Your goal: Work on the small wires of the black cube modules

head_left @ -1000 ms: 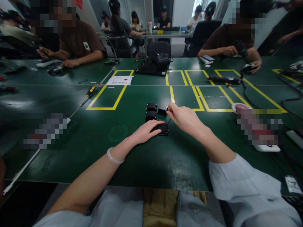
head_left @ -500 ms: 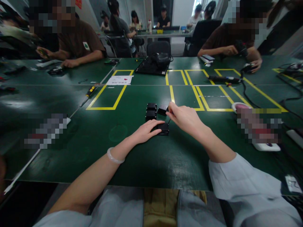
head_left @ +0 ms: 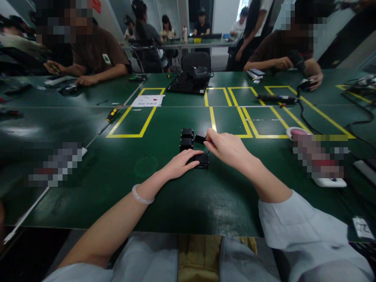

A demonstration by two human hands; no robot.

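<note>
Near the middle of the green table, my left hand grips a small black boxy part, with the thumb on its near side and the fingers along its far side. My right hand is closed in a pinch just above that part's right end. From it a thin dark tool shaft points down to the part; the handle is hidden in the fingers. Two black boxy pieces sit end to end beyond my left hand. Another small black piece lies left of my right fingertips.
A yellow-and-black screwdriver and a white paper lie to the left. Yellow tape rectangles mark the table. A phone-like object, partly blurred, and a black cable are at right. Co-workers sit opposite.
Both my hands keep nearly the same places; my right hand has shifted very slightly. In the background at right, a person now stands near the chair.
</note>
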